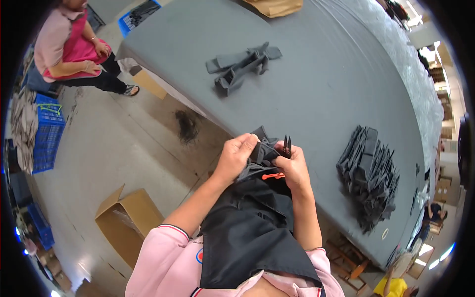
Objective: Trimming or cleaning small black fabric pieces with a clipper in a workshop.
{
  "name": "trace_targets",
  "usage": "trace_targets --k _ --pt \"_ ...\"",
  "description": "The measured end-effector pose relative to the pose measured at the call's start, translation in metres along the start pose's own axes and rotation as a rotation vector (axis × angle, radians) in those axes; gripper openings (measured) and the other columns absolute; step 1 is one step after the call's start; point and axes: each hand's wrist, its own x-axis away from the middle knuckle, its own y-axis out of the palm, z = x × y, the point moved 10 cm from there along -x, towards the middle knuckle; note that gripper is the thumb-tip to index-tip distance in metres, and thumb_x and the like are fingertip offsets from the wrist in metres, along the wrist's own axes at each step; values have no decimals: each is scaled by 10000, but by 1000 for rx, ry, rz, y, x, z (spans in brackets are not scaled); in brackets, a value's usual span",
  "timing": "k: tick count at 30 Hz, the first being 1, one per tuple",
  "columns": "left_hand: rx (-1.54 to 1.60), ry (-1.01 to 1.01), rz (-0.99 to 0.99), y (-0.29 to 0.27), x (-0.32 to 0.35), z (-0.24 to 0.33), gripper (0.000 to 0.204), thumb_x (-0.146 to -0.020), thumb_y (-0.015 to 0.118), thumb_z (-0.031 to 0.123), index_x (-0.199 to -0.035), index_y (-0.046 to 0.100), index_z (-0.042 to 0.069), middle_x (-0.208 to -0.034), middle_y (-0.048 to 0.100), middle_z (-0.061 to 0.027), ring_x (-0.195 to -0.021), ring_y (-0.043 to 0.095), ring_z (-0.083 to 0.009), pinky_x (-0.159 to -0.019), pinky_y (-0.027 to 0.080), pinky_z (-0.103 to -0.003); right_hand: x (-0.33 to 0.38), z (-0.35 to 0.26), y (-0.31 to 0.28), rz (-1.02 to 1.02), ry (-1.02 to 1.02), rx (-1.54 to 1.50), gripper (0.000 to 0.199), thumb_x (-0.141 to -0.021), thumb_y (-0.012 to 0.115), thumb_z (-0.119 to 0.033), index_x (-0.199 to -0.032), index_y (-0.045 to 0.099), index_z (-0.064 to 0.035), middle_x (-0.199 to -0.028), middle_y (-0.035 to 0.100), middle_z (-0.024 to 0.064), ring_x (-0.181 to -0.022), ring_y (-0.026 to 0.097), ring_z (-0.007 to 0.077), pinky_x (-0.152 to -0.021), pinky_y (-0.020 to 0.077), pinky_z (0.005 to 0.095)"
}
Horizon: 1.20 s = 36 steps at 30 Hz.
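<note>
My left hand (236,157) is closed, pinching a dark grey fabric piece (262,143) with thin straps or cords hanging from it, in front of my black apron. At the other side of the piece, my right hand (293,167) is closed around small black thread snips (287,143), their blades pointing away from me. Its thumb and fingers also press on the fabric. Below the right fingers shows a bright orange piece (272,176); whether it belongs to the snips I cannot tell. Parts of the fabric are hidden by my fingers.
On the grey-covered table (307,84) lie a few loose dark fabric pieces (245,64) and, at right, a thick pile of similar pieces (368,173). An open cardboard box (129,222) stands left. Beyond are blue crates (48,133) and a person in a pink apron (74,49).
</note>
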Motion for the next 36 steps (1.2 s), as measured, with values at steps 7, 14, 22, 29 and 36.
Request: trace_targets --k 7,14,22,29,36 --pt "-5 -174 64 -1 5 -10 431 -950 499 378 -756 576 2 -662 491 54 -626 416 -38 -561 367 -207 37 -7 -9 242 -272 232 376 -810 651 -98 -1147 508 -14 -923 556 52 -685 521 97 -664 451 238" --pt "-256 -67 116 -7 5 2 462 -957 482 380 -754 544 -30 -578 388 24 -586 350 -64 -516 338 -257 61 -70 17 254 -604 896 415 -737 683 -39 -1125 538 -62 -970 535 105 -706 579 239 -608 458 323" --pt "-306 -80 98 -1 2 3 463 -960 474 376 -752 526 -35 -569 360 -9 -585 332 -80 -509 336 -275 64 -76 23 218 -744 1051 366 -694 708 -43 -1040 597 -84 -907 517 70 -653 537 199 -558 442 317" --pt "-299 -99 71 9 1 6 454 -964 471 362 -726 512 -22 -568 361 9 -582 324 -76 -503 333 -273 73 -77 20 314 -881 1044 340 -673 708 -47 -1002 623 -62 -772 523 42 -551 508 179 -486 420 285" --pt "-315 -116 49 10 3 0 453 -966 467 363 -727 514 -19 -577 376 20 -583 335 -68 -509 335 -267 83 -72 21 384 -965 1059 307 -690 695 -30 -991 641 -58 -750 529 48 -551 529 173 -484 426 281"
